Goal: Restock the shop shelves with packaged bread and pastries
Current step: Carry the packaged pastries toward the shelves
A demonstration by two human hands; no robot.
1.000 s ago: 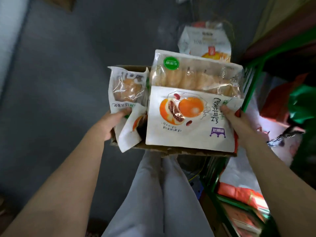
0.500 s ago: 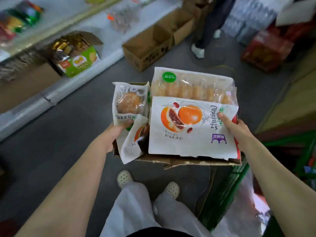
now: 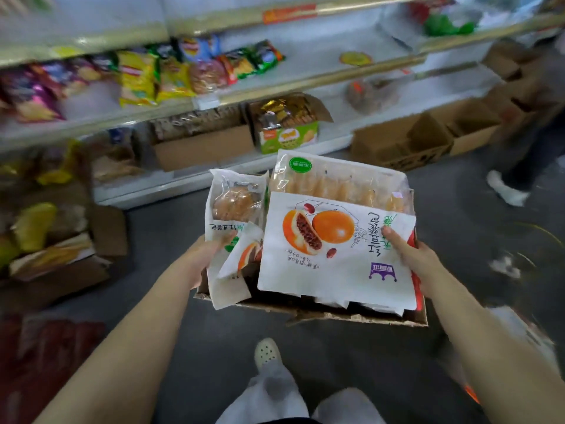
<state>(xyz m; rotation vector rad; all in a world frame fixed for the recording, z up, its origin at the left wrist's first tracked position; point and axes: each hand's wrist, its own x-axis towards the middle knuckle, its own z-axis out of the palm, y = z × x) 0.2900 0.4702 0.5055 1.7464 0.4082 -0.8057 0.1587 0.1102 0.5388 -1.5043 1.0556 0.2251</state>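
Both hands carry the load: the left hand (image 3: 203,257) grips the cardboard box (image 3: 351,316) at its left edge, thumb on a small bun packet (image 3: 235,203); the right hand (image 3: 419,261) grips the right edge, thumb pinning the large bread pack (image 3: 330,255). The box looks full. Beyond, the shelves (image 3: 312,64) show bare stretches, so restocking seems barely begun

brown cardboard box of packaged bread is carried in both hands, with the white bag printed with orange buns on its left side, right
No. In the head view the large white bag printed with orange buns lies on the right side of the brown cardboard box, under the thumb of the right hand. The left hand holds the other side, so both carry it.
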